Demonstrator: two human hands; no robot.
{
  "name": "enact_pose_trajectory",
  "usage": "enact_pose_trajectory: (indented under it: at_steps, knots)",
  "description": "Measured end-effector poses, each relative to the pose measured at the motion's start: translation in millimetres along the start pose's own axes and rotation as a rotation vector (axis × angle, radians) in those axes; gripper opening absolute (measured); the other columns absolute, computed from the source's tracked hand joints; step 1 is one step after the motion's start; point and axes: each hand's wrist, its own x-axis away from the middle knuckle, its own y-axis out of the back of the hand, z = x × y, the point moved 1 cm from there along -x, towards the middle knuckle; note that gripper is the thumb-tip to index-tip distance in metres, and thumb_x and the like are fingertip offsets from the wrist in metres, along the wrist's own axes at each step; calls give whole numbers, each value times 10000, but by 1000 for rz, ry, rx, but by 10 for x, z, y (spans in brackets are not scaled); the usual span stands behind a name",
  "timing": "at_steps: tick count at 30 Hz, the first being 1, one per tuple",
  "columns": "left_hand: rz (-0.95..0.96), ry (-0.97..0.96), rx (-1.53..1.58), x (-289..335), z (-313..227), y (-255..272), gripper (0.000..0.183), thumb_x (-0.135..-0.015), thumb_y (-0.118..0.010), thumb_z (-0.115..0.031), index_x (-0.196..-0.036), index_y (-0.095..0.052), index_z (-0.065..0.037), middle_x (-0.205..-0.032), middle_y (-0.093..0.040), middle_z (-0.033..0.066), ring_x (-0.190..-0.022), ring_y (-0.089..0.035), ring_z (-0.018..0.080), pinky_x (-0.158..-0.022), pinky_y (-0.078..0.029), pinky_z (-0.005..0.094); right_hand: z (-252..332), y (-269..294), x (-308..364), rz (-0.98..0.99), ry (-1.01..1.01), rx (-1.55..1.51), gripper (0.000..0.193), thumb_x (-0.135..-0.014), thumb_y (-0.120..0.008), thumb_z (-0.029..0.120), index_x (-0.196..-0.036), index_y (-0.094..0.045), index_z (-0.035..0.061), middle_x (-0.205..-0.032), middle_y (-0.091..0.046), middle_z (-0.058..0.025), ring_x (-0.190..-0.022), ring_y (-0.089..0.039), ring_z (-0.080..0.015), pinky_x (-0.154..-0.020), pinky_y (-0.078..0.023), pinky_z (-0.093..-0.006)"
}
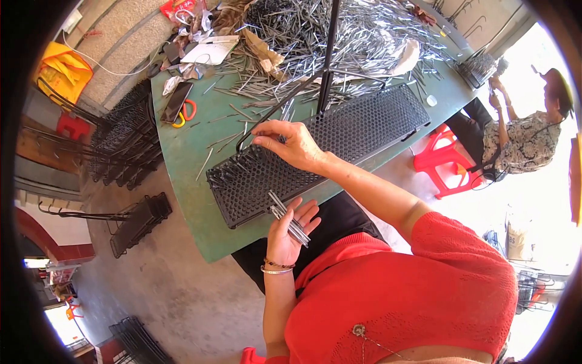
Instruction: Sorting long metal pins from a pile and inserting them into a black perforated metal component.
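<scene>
"Head view, from the left: what stands there?"

"A yellow bag (65, 68), then black wire-legged racks (124, 136) stacked beside the green table (193, 218)."

"And on its left end?"

"A dark smartphone (176, 102) lies next to scissors (189, 110) with red and yellow handles."

"Where is the black perforated rack (370, 118)?"

"Along the near side of the table, slanting up to the right. A cluster of dark rods (233, 172) sits at its left end."

"The left hand (281, 245)?"

"Palm up just before the rack's near edge, thumb holding a small bundle of thin metal rods (293, 228) against it, the other fingers partly spread."

"And the right hand (300, 148)?"

"Above the rack, right of that cluster, with thumb and forefinger drawn close together. Whether they pinch a rod cannot be told."

"Behind it?"

"A large heap of loose metal rods (370, 39) covers the table's far side."

"Far right?"

"A red plastic stool (442, 159), and a seated co-worker (524, 142) in a patterned top."
</scene>
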Motion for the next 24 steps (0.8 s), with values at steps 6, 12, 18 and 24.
enact_pose_trajectory:
  at_steps: [6,12,18,24]
  knots:
    - [-31,3,0,57,-10,21,362,-967,-408,-178,-1288,-405,-11,-1268,-497,223,-1138,-538,287,-977,-434,471,-106,-56,62,25,82,116,188,-821,-687,161,-984,-667,71,-807,-655,-61,-739,-614,-176,-685,-471,-311]
    - [-25,1,-41,79,-34,-13,359,-968,-408,-172,-1291,-403,-15,-1243,-520,214,-1110,-557,272,-952,-455,462,-127,-90,113,52,370,397,268,-800,-682,148,-1066,-659,122,-898,-652,-14,-869,-572,-188,-762,-420,-331]
    - [-13,1,-68,101,-47,-38,361,-970,-404,-172,-1299,-402,-23,-1236,-525,215,-1102,-561,267,-939,-464,451,-34,-83,94,158,502,440,313,-812,-659,132,-1122,-623,107,-955,-648,-3,-948,-561,-190,-801,-396,-340]
    - [12,-56,-90,164,-110,-77,387,-978,-395,-193,-1320,-369,-15,-1239,-521,220,-1108,-558,270,-933,-469,452,118,-88,183,132,397,350,257,-804,-671,169,-1039,-651,67,-931,-657,-60,-895,-589,-220,-753,-431,-351]
